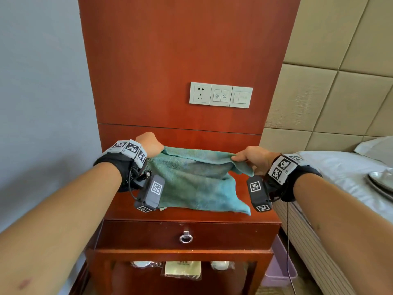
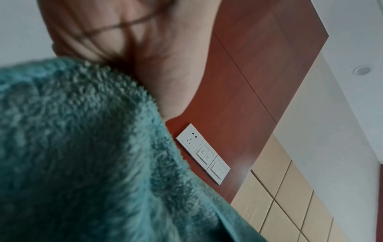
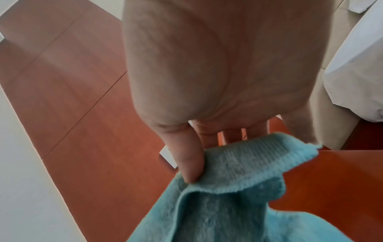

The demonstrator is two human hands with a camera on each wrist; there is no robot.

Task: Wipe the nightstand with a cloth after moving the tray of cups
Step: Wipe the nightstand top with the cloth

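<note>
A teal cloth (image 1: 197,179) is stretched between both hands above the reddish-brown nightstand (image 1: 263,211); its lower edge hangs down onto the top. My left hand (image 1: 152,145) grips the cloth's far left corner, the fingers hidden behind it. My right hand (image 1: 248,157) pinches the right corner between thumb and fingers. In the right wrist view the thumb (image 3: 189,157) presses the cloth's (image 3: 238,188) hemmed edge. In the left wrist view the cloth (image 2: 82,155) fills the lower left under the palm (image 2: 134,49). A metal tray (image 1: 382,180) lies on the bed at the right edge; no cups are in view.
A wooden wall panel with a socket and switch plate (image 1: 221,95) rises behind the nightstand. The drawer has a ring pull (image 1: 185,237). Packaged items (image 1: 182,270) sit on the lower shelf. A bed with white sheets (image 1: 340,171) stands right, and a padded headboard (image 1: 329,92) behind it.
</note>
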